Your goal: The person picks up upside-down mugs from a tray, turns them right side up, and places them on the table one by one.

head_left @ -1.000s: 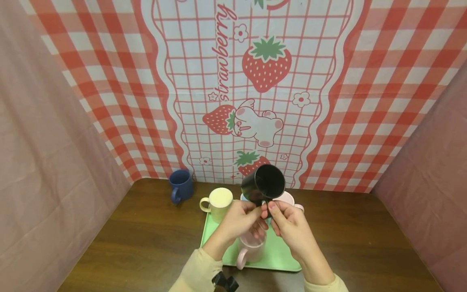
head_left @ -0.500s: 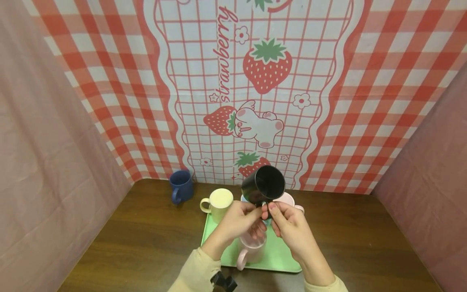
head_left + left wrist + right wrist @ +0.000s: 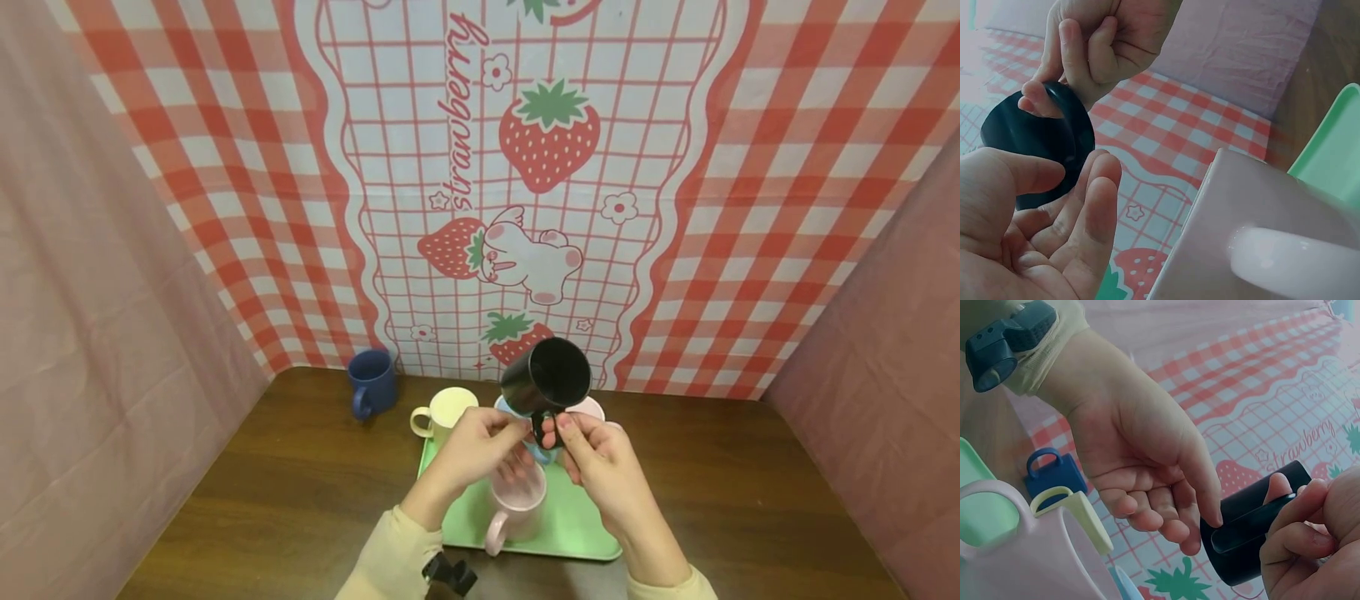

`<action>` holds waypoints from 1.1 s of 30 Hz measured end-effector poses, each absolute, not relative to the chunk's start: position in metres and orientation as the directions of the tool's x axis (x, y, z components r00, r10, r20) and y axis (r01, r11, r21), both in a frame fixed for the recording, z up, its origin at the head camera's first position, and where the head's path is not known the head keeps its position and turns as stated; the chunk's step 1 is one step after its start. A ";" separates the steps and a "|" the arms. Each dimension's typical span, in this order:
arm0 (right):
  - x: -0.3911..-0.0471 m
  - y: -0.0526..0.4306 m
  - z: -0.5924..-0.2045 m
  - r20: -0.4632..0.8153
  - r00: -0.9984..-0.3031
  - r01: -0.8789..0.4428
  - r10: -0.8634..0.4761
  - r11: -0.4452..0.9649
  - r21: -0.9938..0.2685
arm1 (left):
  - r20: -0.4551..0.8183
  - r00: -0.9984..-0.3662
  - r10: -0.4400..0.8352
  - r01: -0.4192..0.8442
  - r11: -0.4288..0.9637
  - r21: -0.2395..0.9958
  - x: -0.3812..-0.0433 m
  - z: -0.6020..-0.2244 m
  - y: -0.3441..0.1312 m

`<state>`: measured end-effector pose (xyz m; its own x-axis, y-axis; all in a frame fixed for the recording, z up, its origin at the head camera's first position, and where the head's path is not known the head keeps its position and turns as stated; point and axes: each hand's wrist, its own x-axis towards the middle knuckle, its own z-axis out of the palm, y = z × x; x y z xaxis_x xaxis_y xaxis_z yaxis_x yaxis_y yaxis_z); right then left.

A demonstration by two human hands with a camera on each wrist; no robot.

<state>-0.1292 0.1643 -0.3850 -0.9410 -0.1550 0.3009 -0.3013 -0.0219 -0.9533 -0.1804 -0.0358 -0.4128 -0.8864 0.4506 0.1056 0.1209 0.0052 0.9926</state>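
A black mug (image 3: 521, 385) hangs tilted in the air above the tray, its mouth facing up and toward me. My right hand (image 3: 602, 460) holds it by the handle, with a finger through the loop and the thumb against it. Beside the handle's lower end is my left hand (image 3: 474, 448). Its thumb reaches the handle in the right wrist view, while the other left fingers (image 3: 1145, 520) are loosely bent and apart from the mug. Below the hands, a pink mug (image 3: 520, 508) stands on the green tray (image 3: 576, 527), handle toward me.
A yellow mug (image 3: 454, 407) is at the tray's back left. Behind the hands, a light blue mug (image 3: 504, 406) and another pink mug (image 3: 591, 408) are partly hidden. Farther left, a dark blue mug (image 3: 375, 382) stands on the wooden table (image 3: 300, 467) near the checked cloth.
The black mug has shifted slightly right with my right hand. My left hand has moved a little left and down, its fingers loosening from the handle.
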 end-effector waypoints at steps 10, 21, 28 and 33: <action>-0.131 0.166 -0.385 0.256 -0.961 -0.256 -0.105 -0.010 -0.967 | 0.157 -0.919 0.362 0.206 0.103 0.973 -0.179 -0.414 -0.041; -0.137 0.174 -0.384 0.232 -0.973 -0.232 -0.006 0.021 -0.972 | 0.359 -0.871 0.335 0.484 0.456 0.747 -0.175 -0.420 -0.062; -0.141 0.189 -0.386 0.225 -0.973 -0.222 0.060 0.041 -0.974 | 0.413 -0.745 0.524 0.665 0.534 0.522 -0.163 -0.431 -0.066; -0.146 0.204 -0.389 0.221 -0.971 -0.217 0.086 0.057 -0.975 | 0.347 -0.705 0.618 0.704 0.555 0.443 -0.158 -0.436 -0.065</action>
<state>-0.1457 0.2037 -0.3885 -0.9714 0.0861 0.2213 -0.2170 0.0569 -0.9745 -0.1581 -0.0650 -0.4359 -0.7055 0.6178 0.3474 0.7041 0.5549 0.4431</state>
